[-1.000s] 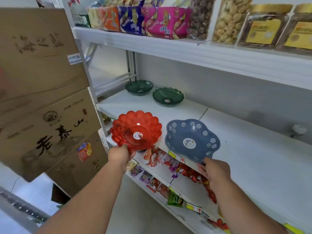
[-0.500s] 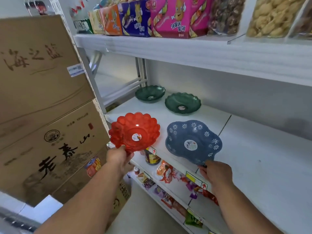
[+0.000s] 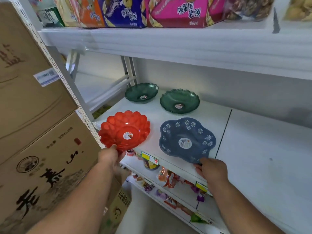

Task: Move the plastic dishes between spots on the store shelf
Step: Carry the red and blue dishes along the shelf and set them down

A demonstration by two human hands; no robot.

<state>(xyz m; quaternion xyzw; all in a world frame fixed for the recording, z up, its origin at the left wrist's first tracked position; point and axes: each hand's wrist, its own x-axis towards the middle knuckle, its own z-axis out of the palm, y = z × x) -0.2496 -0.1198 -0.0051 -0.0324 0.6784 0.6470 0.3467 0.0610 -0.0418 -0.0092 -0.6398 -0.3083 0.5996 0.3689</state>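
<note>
The left hand (image 3: 110, 156) pinches the red dish (image 3: 124, 130) at its near scalloped rim and the right hand (image 3: 213, 169) pinches the blue dish (image 3: 187, 140) likewise, both at the shelf (image 3: 263, 149) front edge; thin plastic probably light, stiff, slick.

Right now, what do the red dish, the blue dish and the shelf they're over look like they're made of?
Red dish: likely translucent glossy plastic; light passes through its scalloped rim and a bright glint shows. Blue dish: likely opaque plastic, duller, with printed white flowers. Shelf: smooth white board, probably painted metal or laminate; the look leaves that open. The left hand and right hand each pinch a dish rim.
</note>
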